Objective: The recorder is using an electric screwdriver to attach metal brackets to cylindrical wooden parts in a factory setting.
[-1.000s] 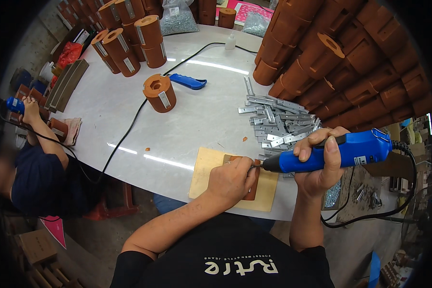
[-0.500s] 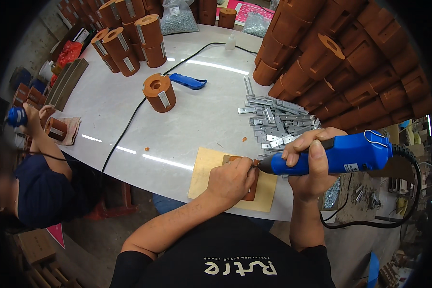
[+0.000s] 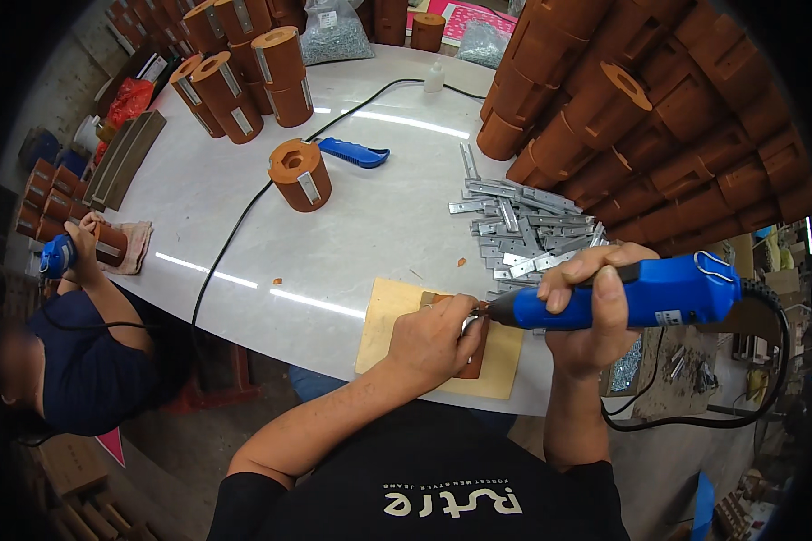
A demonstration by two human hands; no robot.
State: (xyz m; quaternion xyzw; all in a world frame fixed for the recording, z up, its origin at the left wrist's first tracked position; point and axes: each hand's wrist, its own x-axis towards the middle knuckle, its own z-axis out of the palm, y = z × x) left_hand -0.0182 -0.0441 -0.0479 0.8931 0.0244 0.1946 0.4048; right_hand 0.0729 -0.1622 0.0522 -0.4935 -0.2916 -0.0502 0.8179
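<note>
Blue rotary tool [image 3: 636, 296] against brown block [image 3: 472, 347]

co-worker's blue tool [image 3: 56, 256] lower, now beside brown block [image 3: 108, 243]

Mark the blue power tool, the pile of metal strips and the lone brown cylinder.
blue power tool [image 3: 645, 293], head view, body.
pile of metal strips [image 3: 523, 230], head view, middle.
lone brown cylinder [image 3: 299, 176], head view, side.

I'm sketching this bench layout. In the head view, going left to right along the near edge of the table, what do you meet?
Co-worker's hand → black cable → wooden board → left hand → right hand → blue power tool.
</note>
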